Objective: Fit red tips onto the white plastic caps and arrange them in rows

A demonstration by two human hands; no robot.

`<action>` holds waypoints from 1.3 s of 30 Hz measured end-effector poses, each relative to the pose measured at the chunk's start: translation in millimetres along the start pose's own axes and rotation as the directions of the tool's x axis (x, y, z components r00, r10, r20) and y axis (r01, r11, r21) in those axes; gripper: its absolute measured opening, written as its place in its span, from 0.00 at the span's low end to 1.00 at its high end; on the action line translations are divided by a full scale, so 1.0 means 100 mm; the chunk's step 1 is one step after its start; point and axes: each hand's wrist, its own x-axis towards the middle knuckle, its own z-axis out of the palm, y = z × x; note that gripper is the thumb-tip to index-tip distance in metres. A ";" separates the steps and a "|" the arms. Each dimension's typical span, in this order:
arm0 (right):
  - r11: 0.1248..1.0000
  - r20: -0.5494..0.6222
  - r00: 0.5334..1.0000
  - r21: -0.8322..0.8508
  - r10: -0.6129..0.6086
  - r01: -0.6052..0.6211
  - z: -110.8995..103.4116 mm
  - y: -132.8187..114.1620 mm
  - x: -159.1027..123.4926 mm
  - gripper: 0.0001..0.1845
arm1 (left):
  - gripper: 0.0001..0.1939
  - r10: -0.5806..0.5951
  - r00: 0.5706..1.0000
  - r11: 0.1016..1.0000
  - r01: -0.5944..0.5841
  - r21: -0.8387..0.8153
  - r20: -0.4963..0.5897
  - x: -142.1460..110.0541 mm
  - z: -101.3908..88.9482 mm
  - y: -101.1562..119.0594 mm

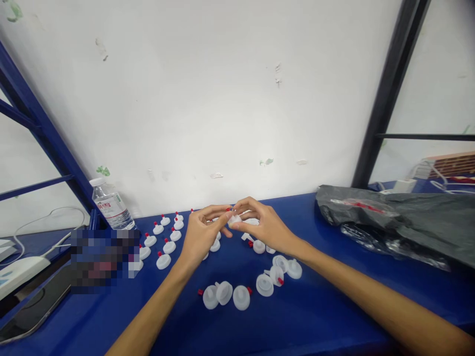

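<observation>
Both my hands meet above the blue table [297, 316], near its far edge. My left hand [202, 235] and my right hand [263, 225] pinch together on one small white plastic cap [233, 219] with a red tip. Below my hands lie several loose white caps [241, 296] with red nozzles, scattered on their sides. To the left, several more caps [163, 261] stand upright in neat rows, red tips up. A few caps are partly hidden under my hands.
A clear water bottle [109, 205] stands at the back left by a blue rack post [44, 133]. A grey plastic bag [404, 220] lies at the right. A white power strip [18, 272] and cables sit at the far left. A white wall is close behind.
</observation>
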 end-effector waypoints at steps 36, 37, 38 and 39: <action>0.946 0.010 0.997 -0.313 -0.081 0.080 0.02 -0.03 -0.06 0.10 | 0.18 0.075 0.866 0.549 0.377 0.746 -0.494 -1.46 -1.17 -0.34; 0.946 0.011 0.997 -0.315 -0.080 0.080 0.02 -0.03 -0.06 0.10 | 0.17 0.024 0.908 0.616 0.317 0.721 -0.419 -1.51 -1.06 -0.31; 0.945 0.011 0.997 -0.318 -0.081 0.080 0.03 -0.03 -0.06 0.10 | 0.17 -0.018 0.948 0.677 0.245 0.694 -0.317 -1.55 -0.93 -0.28; 0.944 0.011 0.996 -0.320 -0.084 0.083 0.03 -0.02 -0.07 0.10 | 0.16 -0.073 0.976 0.703 0.195 0.684 -0.204 -1.59 -0.81 -0.27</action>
